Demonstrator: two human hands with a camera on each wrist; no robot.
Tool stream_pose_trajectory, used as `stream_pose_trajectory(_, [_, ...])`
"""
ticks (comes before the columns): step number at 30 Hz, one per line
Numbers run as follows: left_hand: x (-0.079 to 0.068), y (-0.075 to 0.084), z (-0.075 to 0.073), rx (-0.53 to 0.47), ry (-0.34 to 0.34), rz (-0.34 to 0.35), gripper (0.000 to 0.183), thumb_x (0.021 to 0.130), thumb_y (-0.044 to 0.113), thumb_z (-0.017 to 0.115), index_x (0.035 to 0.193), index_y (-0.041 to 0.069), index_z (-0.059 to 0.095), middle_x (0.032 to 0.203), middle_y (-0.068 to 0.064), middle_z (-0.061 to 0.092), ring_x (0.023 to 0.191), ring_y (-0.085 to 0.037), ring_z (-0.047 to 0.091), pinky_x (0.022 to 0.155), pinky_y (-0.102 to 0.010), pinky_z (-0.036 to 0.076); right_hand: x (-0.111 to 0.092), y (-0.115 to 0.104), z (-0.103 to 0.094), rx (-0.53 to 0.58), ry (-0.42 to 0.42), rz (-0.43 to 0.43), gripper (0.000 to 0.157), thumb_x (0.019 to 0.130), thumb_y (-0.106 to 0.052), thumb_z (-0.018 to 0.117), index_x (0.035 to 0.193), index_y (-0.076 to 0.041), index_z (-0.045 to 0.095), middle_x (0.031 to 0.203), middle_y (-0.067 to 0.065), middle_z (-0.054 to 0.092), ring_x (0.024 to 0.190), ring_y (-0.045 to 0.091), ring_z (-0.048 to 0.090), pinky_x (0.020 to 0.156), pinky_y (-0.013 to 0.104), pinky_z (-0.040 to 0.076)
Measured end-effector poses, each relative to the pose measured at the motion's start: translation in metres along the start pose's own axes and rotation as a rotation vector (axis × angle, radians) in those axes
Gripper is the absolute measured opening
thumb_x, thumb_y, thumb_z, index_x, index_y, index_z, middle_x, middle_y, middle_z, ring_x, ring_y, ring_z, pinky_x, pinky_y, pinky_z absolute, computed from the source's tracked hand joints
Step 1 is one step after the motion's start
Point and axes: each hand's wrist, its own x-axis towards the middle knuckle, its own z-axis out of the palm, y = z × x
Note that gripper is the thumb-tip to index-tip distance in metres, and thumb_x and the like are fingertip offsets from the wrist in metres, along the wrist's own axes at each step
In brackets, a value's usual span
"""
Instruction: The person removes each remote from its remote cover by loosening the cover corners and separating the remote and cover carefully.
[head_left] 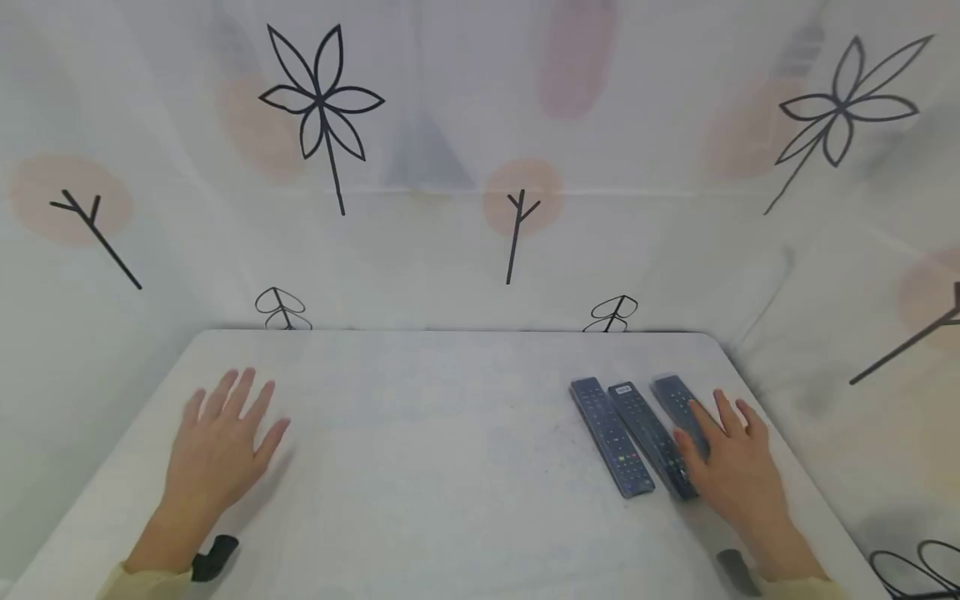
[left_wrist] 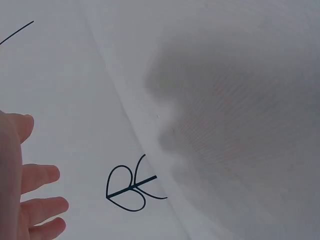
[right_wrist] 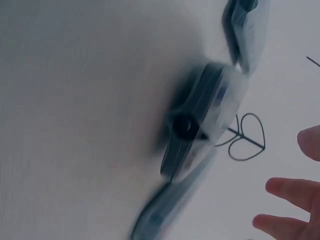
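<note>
Three dark remote controls lie side by side at the right of the white table: a left remote (head_left: 612, 437), a middle remote (head_left: 649, 437) with a small white label at its far end, and a right remote (head_left: 678, 404). My right hand (head_left: 738, 467) is over the right remote with its fingers spread and covers its near part. In the right wrist view its fingers (right_wrist: 292, 194) look apart from the remotes. On the table's left side, my left hand (head_left: 213, 454) is held palm down with spread fingers and nothing in it. Its fingertips (left_wrist: 45, 210) show at the left wrist view's edge.
The white table (head_left: 420, 467) ends at a far edge against a hanging cloth (head_left: 420, 250) printed with leaves, twigs and pastel spots. More of this cloth borders both sides. A dark strap piece (head_left: 215, 558) shows near the left wrist, another (head_left: 737, 572) near the right.
</note>
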Motion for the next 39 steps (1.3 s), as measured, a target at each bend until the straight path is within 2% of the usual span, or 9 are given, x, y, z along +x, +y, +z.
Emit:
stream_pose_trajectory(3, [0.000,0.003,0.001,-0.022,0.023,0.001,0.059,0.093,0.037,0.059,0.139,0.001,0.054,0.145,-0.027,0.045,0.137,-0.044,0.034,0.113,-0.062,0.017,-0.001,-0.006,0.002,0.075,-0.004,0.049,0.045,0.100,-0.027,0.059,0.126,0.010,0.059,0.136,0.038,0.045,0.123,0.057,0.037,0.101,0.066,0.028])
stream_pose_trajectory(7, [0.002,0.007,0.003,-0.098,0.098,0.009,0.049,0.090,0.030,0.064,0.129,0.000,0.063,0.134,-0.025,0.057,0.127,-0.044,0.047,0.109,-0.061,0.028,-0.001,-0.015,0.006,0.154,-0.001,0.076,0.037,0.093,-0.018,0.068,0.119,0.008,0.064,0.121,0.034,0.058,0.105,0.054,0.051,0.088,0.065,0.039])
stream_pose_trajectory(10, [0.003,0.011,0.005,-0.190,0.147,0.011,0.041,0.089,0.025,0.067,0.121,0.000,0.067,0.125,-0.024,0.063,0.119,-0.043,0.055,0.104,-0.059,0.035,0.000,-0.022,0.008,0.200,-0.040,0.087,0.036,0.090,-0.017,0.072,0.117,0.006,0.066,0.109,0.029,0.063,0.092,0.044,0.061,0.075,0.058,0.048])
stream_pose_trajectory(12, [0.003,0.014,0.006,-0.249,0.150,-0.006,0.036,0.090,0.023,0.068,0.118,0.001,0.068,0.122,-0.022,0.065,0.115,-0.042,0.057,0.101,-0.058,0.038,0.001,-0.027,0.010,0.229,-0.079,0.099,0.036,0.090,-0.017,0.074,0.117,0.005,0.067,0.102,0.022,0.064,0.085,0.036,0.064,0.071,0.052,0.051])
stream_pose_trajectory(15, [0.003,0.021,0.008,-0.334,0.097,-0.062,0.033,0.092,0.023,0.069,0.119,0.004,0.069,0.121,-0.020,0.066,0.114,-0.041,0.057,0.097,-0.059,0.042,0.003,-0.034,0.011,0.265,-0.152,0.123,0.038,0.089,-0.020,0.075,0.117,0.006,0.066,0.095,0.013,0.066,0.080,0.027,0.064,0.068,0.046,0.051])
stream_pose_trajectory(19, [0.005,0.033,0.009,-0.421,0.010,-0.122,0.033,0.095,0.024,0.067,0.122,0.006,0.068,0.122,-0.019,0.066,0.115,-0.042,0.057,0.094,-0.060,0.044,0.005,-0.040,0.013,0.262,-0.227,0.132,0.046,0.087,-0.027,0.077,0.118,0.006,0.066,0.092,0.011,0.066,0.080,0.026,0.062,0.071,0.049,0.051])
stream_pose_trajectory(26, [0.009,0.053,0.011,-0.591,-0.108,-0.162,0.032,0.099,0.028,0.062,0.127,0.011,0.066,0.124,-0.016,0.066,0.115,-0.039,0.059,0.093,-0.059,0.046,0.005,-0.047,0.016,0.265,-0.277,0.130,0.050,0.083,-0.029,0.081,0.115,0.006,0.066,0.089,0.006,0.065,0.077,0.020,0.058,0.067,0.040,0.048])
stream_pose_trajectory(33, [0.013,0.069,0.018,-0.751,-0.163,-0.187,0.029,0.099,0.025,0.064,0.125,0.015,0.067,0.122,-0.010,0.067,0.118,-0.034,0.059,0.095,-0.056,0.048,0.009,-0.055,0.018,0.216,-0.360,0.129,0.054,0.083,-0.028,0.081,0.116,0.010,0.063,0.092,0.010,0.067,0.079,0.022,0.061,0.072,0.046,0.052])
stream_pose_trajectory(39, [0.016,0.079,0.019,-0.853,-0.202,-0.209,0.027,0.098,0.023,0.064,0.124,0.016,0.068,0.121,-0.006,0.068,0.120,-0.031,0.058,0.096,-0.056,0.047,0.012,-0.060,0.019,0.242,-0.392,0.177,0.061,0.082,-0.029,0.081,0.123,0.012,0.060,0.093,0.011,0.062,0.081,0.024,0.058,0.073,0.046,0.050])
